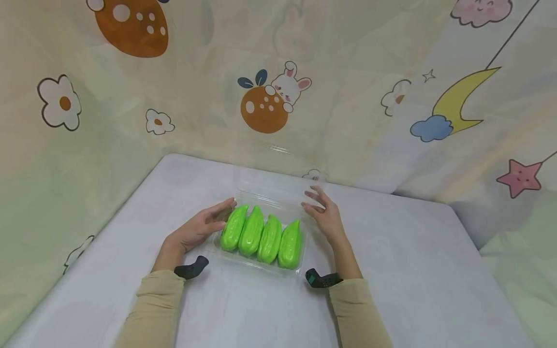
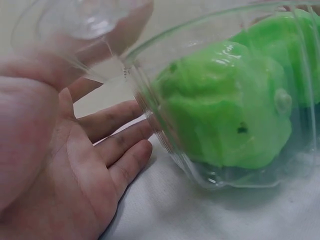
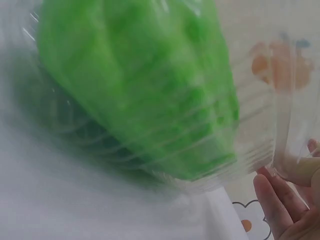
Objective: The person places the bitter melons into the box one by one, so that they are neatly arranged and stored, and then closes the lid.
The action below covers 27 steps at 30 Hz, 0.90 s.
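A clear plastic box (image 1: 301,271) sits on the table, its transparent lid (image 1: 256,186) raised along the far side. Several glossy, bright green gourd-shaped pieces (image 1: 251,237) lie side by side in it, pointed ends away from me. My left hand (image 1: 199,230) is at the box's left side; in the left wrist view its extended fingers (image 2: 120,122) meet the ribbed wall, and one finger shows through clear plastic. At the right edge of the lid is my right hand (image 1: 324,215), fingers loosely spread. The right wrist view shows its fingertips (image 3: 267,192) close by the plastic.
The table (image 1: 413,256) has a white cover. Behind and beside it hangs a pale curtain (image 1: 209,111) printed with rabbits, flowers and a moon. Dark wrist cameras sit on the left wrist (image 1: 191,268) and right wrist (image 1: 323,279).
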### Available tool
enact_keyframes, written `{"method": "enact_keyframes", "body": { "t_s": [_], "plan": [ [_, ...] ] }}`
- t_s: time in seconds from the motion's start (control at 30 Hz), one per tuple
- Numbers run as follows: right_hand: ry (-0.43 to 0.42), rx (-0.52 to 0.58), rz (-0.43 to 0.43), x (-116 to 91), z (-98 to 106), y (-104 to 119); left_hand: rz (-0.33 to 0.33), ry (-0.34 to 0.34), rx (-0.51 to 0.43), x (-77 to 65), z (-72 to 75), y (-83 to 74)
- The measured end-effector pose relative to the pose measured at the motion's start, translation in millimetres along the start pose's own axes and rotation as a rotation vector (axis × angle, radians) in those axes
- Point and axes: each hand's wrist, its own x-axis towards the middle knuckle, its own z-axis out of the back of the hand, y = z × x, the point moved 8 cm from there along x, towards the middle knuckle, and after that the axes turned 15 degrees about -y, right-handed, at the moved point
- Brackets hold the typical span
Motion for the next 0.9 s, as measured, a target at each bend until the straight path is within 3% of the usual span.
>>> {"method": "enact_keyframes", "body": {
  "t_s": [0.27, 0.47, 0.6, 0.77, 0.9],
  "plan": [
    [-0.003, -0.032, 0.097, -4, 2, 9, -0.025, 0.011, -0.02, 0.3, 0.6, 0.3],
    [-0.032, -0.156, 0.057, -11, 9, 5, -0.027, 0.039, -0.098, -0.6, 0.6, -0.6],
    [-0.045, -0.177, 0.064, -18, 10, 6, -0.016, 0.025, -0.13, -0.3, 1.0, 0.3],
    [-0.043, -0.169, 0.083, -26, 10, 7, 0.014, -0.054, -0.046, 1.0, 5.2, 4.1],
    [-0.04, -0.179, 0.11, -30, 10, 9, 0.026, -0.07, -0.015, 1.8, 5.7, 3.7]
  ]
}}
